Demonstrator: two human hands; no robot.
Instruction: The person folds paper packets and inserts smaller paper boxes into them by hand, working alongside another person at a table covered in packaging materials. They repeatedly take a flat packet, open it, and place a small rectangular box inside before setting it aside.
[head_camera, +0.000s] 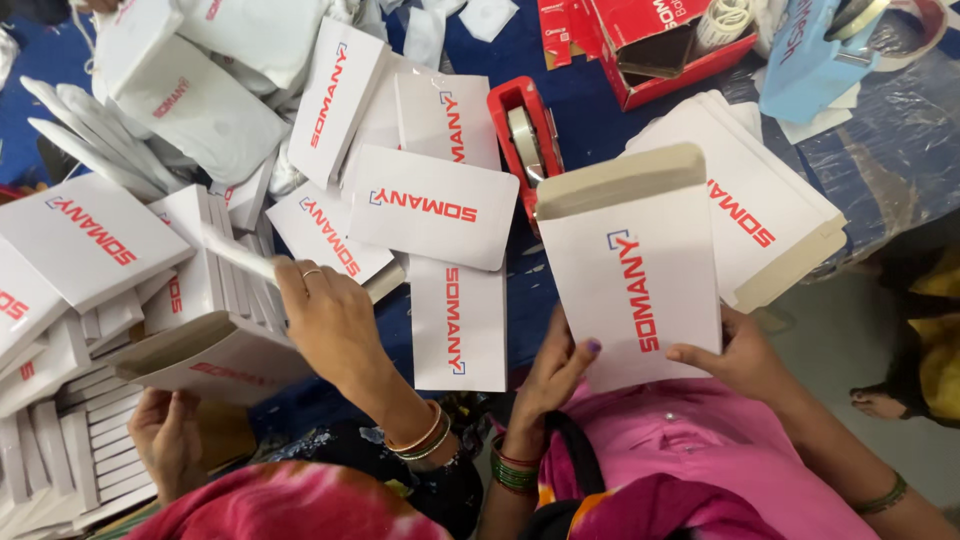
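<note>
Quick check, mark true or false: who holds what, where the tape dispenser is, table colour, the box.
1. The left hand and right hand hold one white envelope with its flap open. True.
2. The red tape dispenser lies right of that envelope. False: it lies to its left, by the top left corner.
3. A co-worker's hand with a ring reaches to the stacked envelopes on the left. True.
4. The table cover is green. False: it is blue.
5. An open red box sits at the far edge. True.
</note>
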